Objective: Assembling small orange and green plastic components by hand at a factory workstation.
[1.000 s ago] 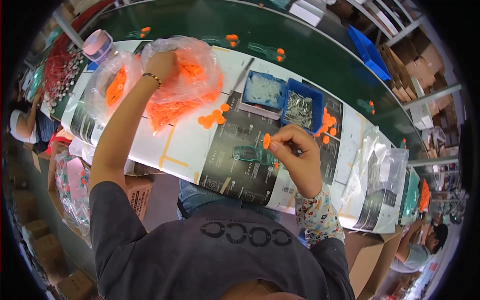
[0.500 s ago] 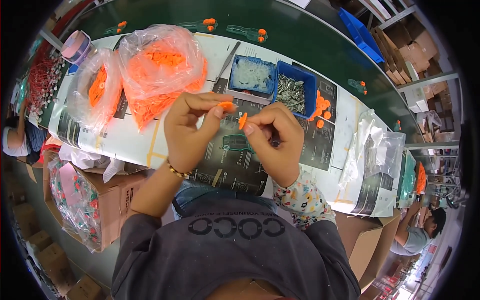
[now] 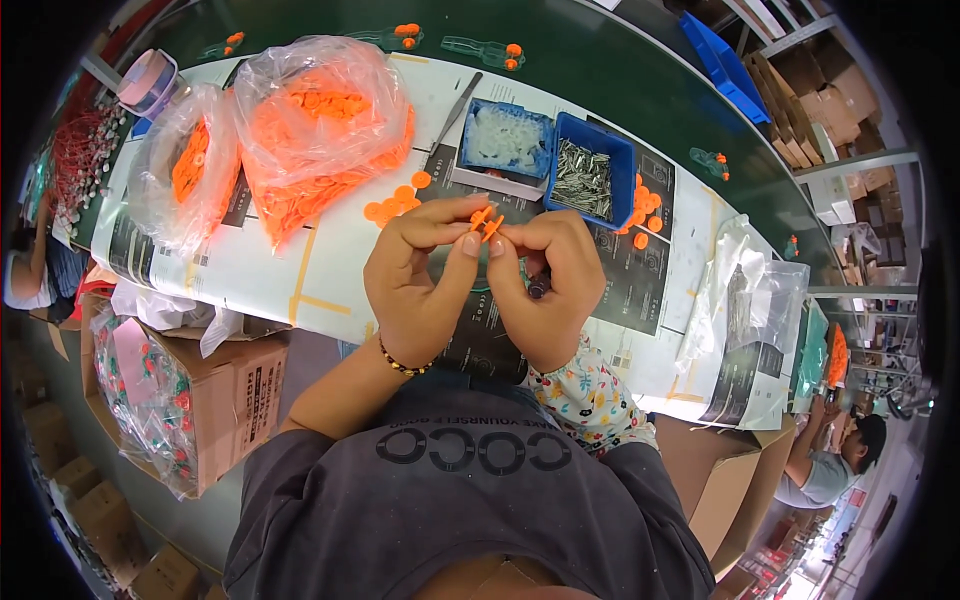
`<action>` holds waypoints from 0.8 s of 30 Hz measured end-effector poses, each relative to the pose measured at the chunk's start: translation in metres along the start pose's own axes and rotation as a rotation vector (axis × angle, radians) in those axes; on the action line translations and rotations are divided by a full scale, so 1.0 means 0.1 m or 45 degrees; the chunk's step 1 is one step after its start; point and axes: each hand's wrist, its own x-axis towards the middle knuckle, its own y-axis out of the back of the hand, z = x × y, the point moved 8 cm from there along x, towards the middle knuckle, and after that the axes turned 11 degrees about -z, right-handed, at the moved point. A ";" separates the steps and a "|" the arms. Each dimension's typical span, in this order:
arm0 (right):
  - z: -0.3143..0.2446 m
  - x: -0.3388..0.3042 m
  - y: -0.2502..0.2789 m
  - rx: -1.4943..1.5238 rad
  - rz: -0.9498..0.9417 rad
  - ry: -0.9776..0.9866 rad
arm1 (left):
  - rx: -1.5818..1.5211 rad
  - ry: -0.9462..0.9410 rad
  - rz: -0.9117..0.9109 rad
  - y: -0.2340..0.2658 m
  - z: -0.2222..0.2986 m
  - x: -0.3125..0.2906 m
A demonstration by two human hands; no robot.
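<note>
In front of my chest the two hands meet at the fingertips. My left hand (image 3: 425, 270) is closed in a pinch on a small orange plastic disc (image 3: 479, 214). Thumb and forefinger of my right hand (image 3: 552, 280) pinch another orange disc (image 3: 493, 230), pressed face to face or nearly so against the first; whether they are joined I cannot tell. A dark rounded thing (image 3: 540, 286) shows in the curl of my right hand, its kind unclear. Just behind the hands stand a blue tray of whitish grease-like stuff (image 3: 507, 138) and a blue bin of metal pins (image 3: 583, 180).
Loose orange discs (image 3: 392, 207) lie left of the hands, more (image 3: 647, 208) right of the bin. Clear bags of orange parts (image 3: 325, 150) fill the table's left. Tweezers (image 3: 455, 118) lie behind. Green pieces with orange discs (image 3: 484, 52) rest on the green belt (image 3: 600, 60).
My left hand has moved right and slightly down, bringing its disc against the one in my right hand. Loose orange discs left of the hands have come into sight.
</note>
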 end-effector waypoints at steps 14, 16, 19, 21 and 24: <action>0.12 0.08 0.07 0.076 -0.690 0.072 | 0.076 0.231 -0.732 -0.11 -0.07 0.14; 0.13 0.10 0.14 0.093 -0.737 0.052 | 0.050 0.295 -0.734 -0.17 -0.08 0.17; 0.14 0.13 0.20 0.129 -0.828 0.015 | 0.005 0.421 -0.738 -0.23 -0.15 0.19; 0.18 0.14 0.23 0.159 -0.886 -0.063 | 0.087 0.384 -0.807 -0.25 -0.17 0.21; 0.21 0.13 0.27 0.212 -0.898 -0.156 | 0.115 0.352 -0.822 -0.31 -0.16 0.23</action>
